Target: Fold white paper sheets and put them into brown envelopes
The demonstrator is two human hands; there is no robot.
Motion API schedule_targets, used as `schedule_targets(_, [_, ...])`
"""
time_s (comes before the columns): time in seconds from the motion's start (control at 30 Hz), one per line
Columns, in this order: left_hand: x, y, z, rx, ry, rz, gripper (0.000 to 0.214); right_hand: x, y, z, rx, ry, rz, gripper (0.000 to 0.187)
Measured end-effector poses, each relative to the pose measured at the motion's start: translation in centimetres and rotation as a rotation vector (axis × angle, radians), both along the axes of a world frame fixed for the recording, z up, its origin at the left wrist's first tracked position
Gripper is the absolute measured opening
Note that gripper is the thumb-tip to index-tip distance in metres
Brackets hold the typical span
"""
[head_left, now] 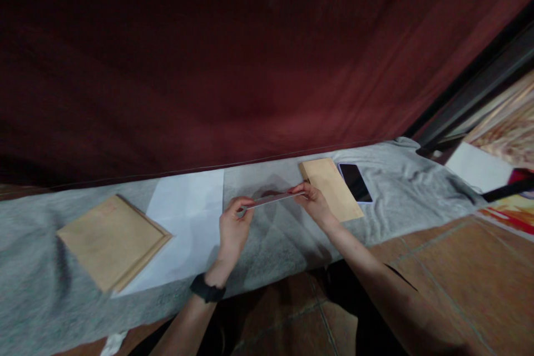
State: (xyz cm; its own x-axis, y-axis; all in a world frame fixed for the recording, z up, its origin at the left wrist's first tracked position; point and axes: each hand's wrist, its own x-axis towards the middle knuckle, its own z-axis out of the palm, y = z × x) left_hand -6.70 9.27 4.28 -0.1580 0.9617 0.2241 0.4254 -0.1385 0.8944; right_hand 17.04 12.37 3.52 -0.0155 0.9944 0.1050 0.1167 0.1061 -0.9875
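Observation:
A thin pale folded sheet of paper [273,198] is held up level between my two hands, seen nearly edge-on. My left hand [234,225] pinches its left end, and my right hand [315,204] pinches the right end. Below the sheet lies grey cloth. Just right of my right hand is a stack of brown envelopes [334,189]. Left of my left hand, a large white sheet of paper [187,225] lies flat with crease lines. Another stack of brown envelopes [112,236] partly covers its left edge.
A grey cloth [267,267] covers the long narrow surface. A dark-screened phone [356,182] lies beside the right envelopes. Behind rises a dark red upright surface [250,94]. Tiled floor [450,261] shows in front, and white and colourful items [479,167] are at far right.

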Motion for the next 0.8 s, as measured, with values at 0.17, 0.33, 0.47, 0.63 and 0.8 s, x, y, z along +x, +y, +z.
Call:
schedule_targets(0.17, [-0.3, -0.8, -0.4, 0.069, 0.275, -0.152, 0.023, 0.6, -0.8, -0.3, 0.148, -0.405, 0.104, 0.02])
schedule_targets(0.33, [-0.7, -2.0, -2.2, 0.026, 0.56, -0.284, 0.05, 1.5, -1.8, -0.4, 0.136, -0.679, 0.24, 0.038])
schedule_targets(0.47, [-0.7, -2.8, -2.5, -0.008, 0.715, -0.369, 0.056, 2.5, -2.6, 0.1, 0.184, -0.823, 0.344, 0.046])
schedule_targets(0.63, [-0.9, -3.5, -2.6, -0.008, 0.795, -0.421, 0.065, 3.7, -2.9, 0.9, 0.21, -0.905, 0.421, 0.054])
schedule_targets(0.8, [-0.7, -3.8, -2.6, -0.027, 0.831, -0.437, 0.065, 1.8, -2.9, 0.1, 0.201, -0.859, 0.265, 0.041])
